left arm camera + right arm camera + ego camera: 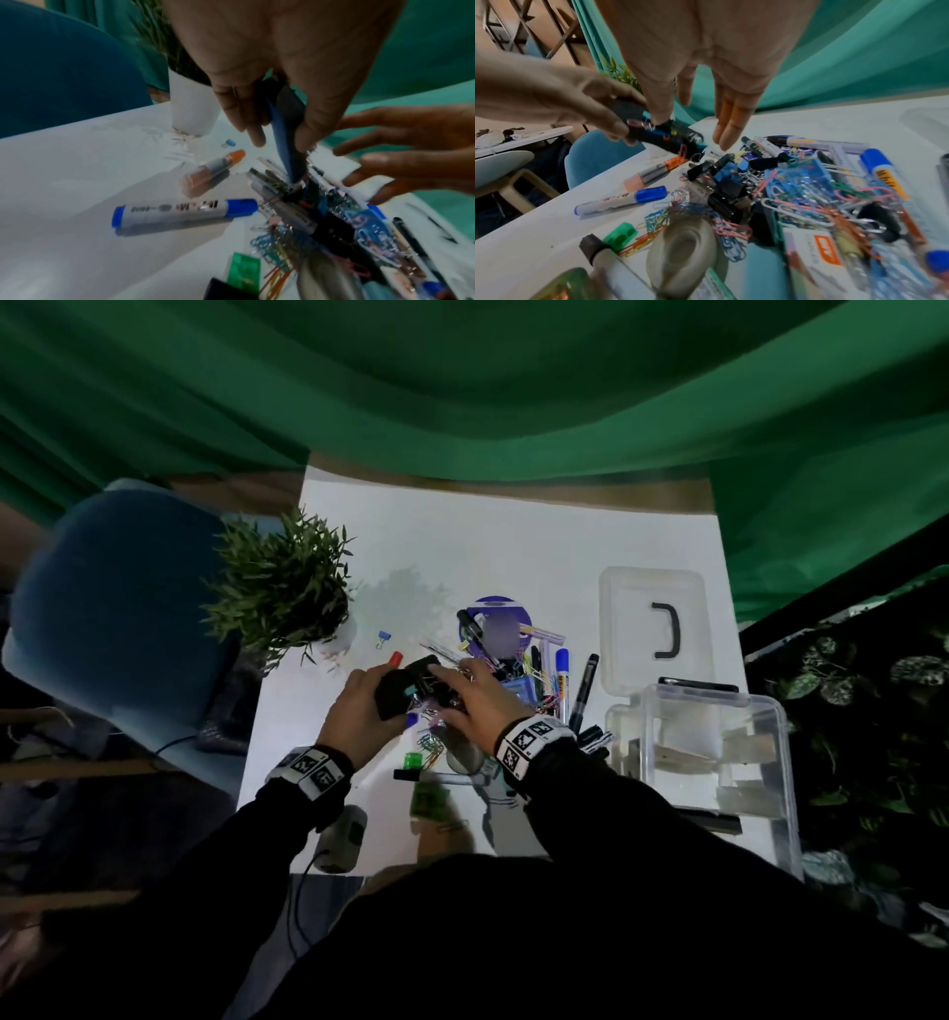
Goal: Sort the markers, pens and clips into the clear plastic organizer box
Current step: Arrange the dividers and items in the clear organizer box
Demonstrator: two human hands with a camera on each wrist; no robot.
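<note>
My left hand (pixel 382 708) grips a black block with blue trim (pixel 405 689), lifted just above the pile; small paper clips cling to this block (pixel 662 135). My right hand (pixel 454 683) hovers beside it with straight fingers, its thumb tip touching the block's top. Below lies a heap of coloured paper clips, binder clips and markers (pixel 518 675). A blue-capped marker (pixel 185 213) and an orange-capped marker (pixel 213 172) lie left of the heap. The clear organizer box (pixel 770 726) stands open at the right.
The box's lid (pixel 621 634) with a black handle lies behind it. A potted plant (pixel 287 588) and a blue chair (pixel 113 608) are at the left. A tape roll (pixel 682 253), a green sharpener (pixel 620 237) and a staples box (pixel 818 253) lie near me.
</note>
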